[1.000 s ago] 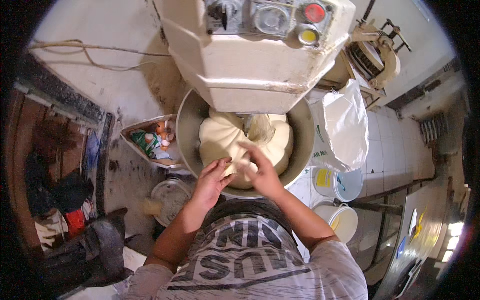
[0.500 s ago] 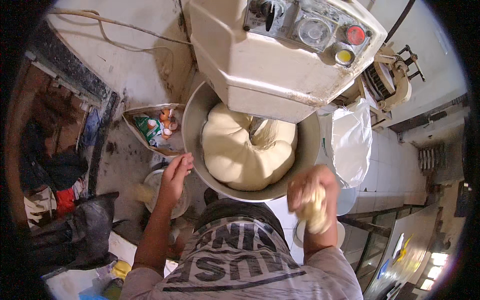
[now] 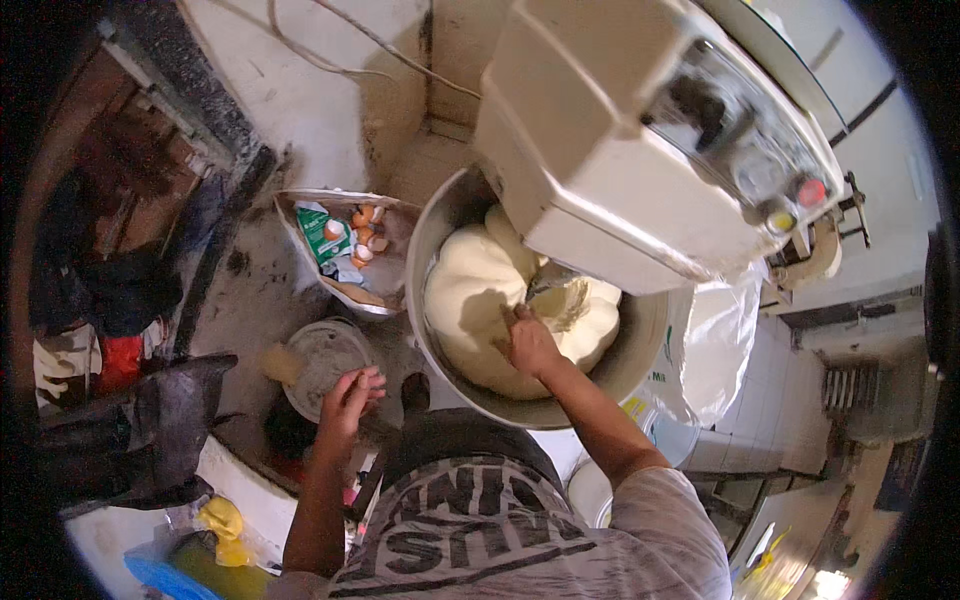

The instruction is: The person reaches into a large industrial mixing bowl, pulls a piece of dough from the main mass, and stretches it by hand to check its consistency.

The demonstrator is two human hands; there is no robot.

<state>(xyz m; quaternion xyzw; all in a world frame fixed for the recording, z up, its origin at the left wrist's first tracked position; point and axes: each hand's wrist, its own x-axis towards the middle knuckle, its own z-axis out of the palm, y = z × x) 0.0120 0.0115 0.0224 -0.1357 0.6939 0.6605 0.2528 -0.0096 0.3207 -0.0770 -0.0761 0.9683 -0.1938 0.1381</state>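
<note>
Pale dough (image 3: 470, 285) lies in thick folds inside the large metal mixer bowl (image 3: 428, 345). My right hand (image 3: 532, 345) reaches over the bowl's near rim and points into the dough's middle, its fingertips at or just above the surface. No lump shows in it, though the palm side is hidden. My left hand (image 3: 352, 395) hangs to the left of the bowl, fingers bent and apart, nothing in it. The cream mixer head (image 3: 600, 150) covers the bowl's far right part. Part of a metal tool (image 3: 545, 278) shows in the middle of the dough.
An open bag (image 3: 400, 225) holding cracked eggshells (image 3: 365, 240) stands left of the bowl. Below it is a round whitish bucket (image 3: 330, 350). A silvery plastic sack (image 3: 715, 345) stands at the right, and a cable (image 3: 390, 50) runs along the wall.
My right hand has moved from right of the bowl into it; the pale yellow lump it held no longer shows. My left hand has dropped away from the rim. The view has tilted.
</note>
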